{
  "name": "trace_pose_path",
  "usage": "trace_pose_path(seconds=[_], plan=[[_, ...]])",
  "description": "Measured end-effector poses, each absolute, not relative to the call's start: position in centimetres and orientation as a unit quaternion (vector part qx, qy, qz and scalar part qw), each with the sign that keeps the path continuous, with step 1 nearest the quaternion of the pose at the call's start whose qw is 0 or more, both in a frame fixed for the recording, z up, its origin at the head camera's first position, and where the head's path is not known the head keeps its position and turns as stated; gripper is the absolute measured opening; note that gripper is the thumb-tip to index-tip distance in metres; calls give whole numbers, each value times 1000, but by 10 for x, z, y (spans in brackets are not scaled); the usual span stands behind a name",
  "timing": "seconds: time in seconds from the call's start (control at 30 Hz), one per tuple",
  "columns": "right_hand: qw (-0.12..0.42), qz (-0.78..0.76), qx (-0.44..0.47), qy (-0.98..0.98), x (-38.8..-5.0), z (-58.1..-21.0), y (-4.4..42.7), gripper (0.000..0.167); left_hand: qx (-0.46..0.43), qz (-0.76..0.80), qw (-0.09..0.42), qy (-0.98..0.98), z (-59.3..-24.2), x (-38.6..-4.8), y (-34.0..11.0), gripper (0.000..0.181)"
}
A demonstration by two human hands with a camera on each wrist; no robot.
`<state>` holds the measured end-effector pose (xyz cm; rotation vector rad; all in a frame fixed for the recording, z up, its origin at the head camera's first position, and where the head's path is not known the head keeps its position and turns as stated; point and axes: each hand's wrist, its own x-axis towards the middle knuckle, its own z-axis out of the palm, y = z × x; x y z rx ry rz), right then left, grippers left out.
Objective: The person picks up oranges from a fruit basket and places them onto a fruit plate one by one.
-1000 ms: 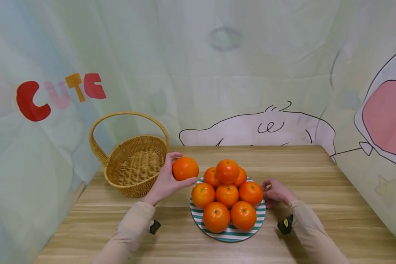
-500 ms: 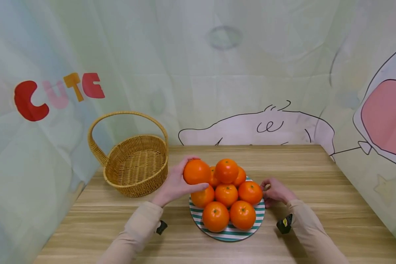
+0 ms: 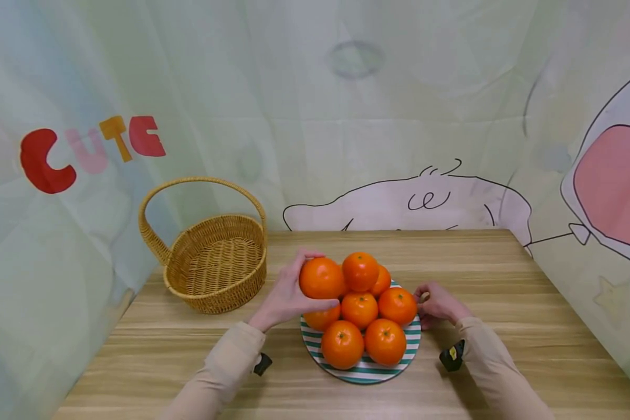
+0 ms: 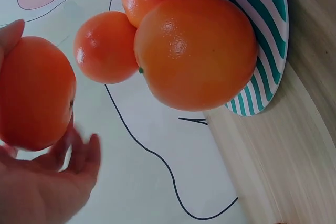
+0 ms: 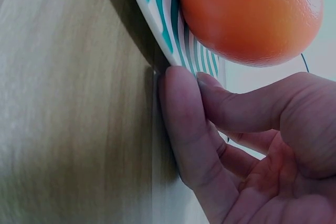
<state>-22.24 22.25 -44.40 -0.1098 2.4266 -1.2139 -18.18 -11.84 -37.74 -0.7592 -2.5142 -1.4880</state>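
My left hand (image 3: 289,296) grips an orange (image 3: 320,278) between thumb and fingers, above the left side of a plate of oranges. The left wrist view shows the held orange (image 4: 35,94) at its left edge. Several more oranges (image 3: 359,310) are piled on the green-and-white striped plate (image 3: 364,373), one on top (image 3: 360,271). At the plate's right rim, my right hand (image 3: 437,304) pinches the edge; in the right wrist view thumb and forefinger (image 5: 184,98) meet at the striped rim (image 5: 168,51). The held orange partly hides the oranges behind and below it.
A wicker basket (image 3: 178,286) with a tall arched handle stands at the left rear of the wooden table (image 3: 478,256), with no fruit visible inside. A printed curtain (image 3: 304,116) hangs behind and on both sides of the table.
My left hand has moved right with its orange, from beside the basket to over the plate's left oranges. My right hand keeps its place at the plate's rim.
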Motion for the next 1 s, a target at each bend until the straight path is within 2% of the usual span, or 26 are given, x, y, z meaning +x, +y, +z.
trace_pose_path(seconds=[0.2, 0.47, 0.73, 1.0], plan=[[211, -444, -44, 870, -223, -445, 222, 11, -268, -482, 73, -831, -376, -179, -120, 77], [213, -450, -43, 866, -223, -444, 221, 10, -281, -474, 63, -832, -371, -175, -115, 83], [217, -437, -38, 872, -223, -442, 222, 11, -343, -280, 125, -888, -361, -171, -100, 76], [216, -436, -39, 873, -222, -443, 222, 14, -367, -225, 65, -900, -357, -167, -82, 77]])
